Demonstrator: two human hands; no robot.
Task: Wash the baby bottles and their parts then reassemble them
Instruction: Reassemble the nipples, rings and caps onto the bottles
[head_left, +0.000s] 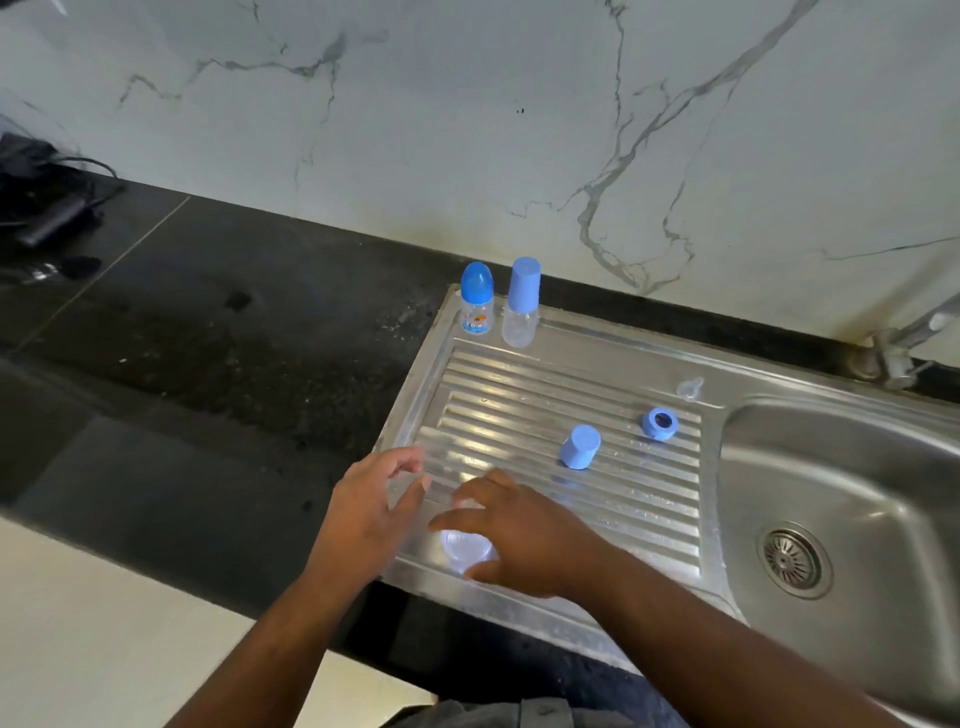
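Where the black stone countertop (208, 338) runs off to the far left, a tangle of dark cables (47, 208) lies against the veined marble wall (467, 130). Further right, the left hand (369, 512) hovers over the left edge of the steel drainboard (519, 400), its fingers spread and loosely bent, holding nothing that can be made out. Just beside it, a clear bottle body (466, 551) lies on its side at the near edge of the drainboard, one round end facing the camera. The right hand (524, 538) arches over it, fingers curled across the top and thumb tucked at the near side, gripping it.

At the back left corner of the drainboard stand two assembled bottles side by side: a short printed bottle with a dark blue domed cap (477, 306) and, just right of it, a taller clear bottle with a pale blue cap (521, 306).

On the ribbed middle a loose pale blue cap (580, 447) stands mouth down. Near it to the right a blue screw ring (660, 423) rests tilted on the ribs, and just behind that lies a clear nipple (690, 388). Rightmost are the sink basin (857, 467) with its drain strainer (794, 560), and the tap (904, 338) at the wall.
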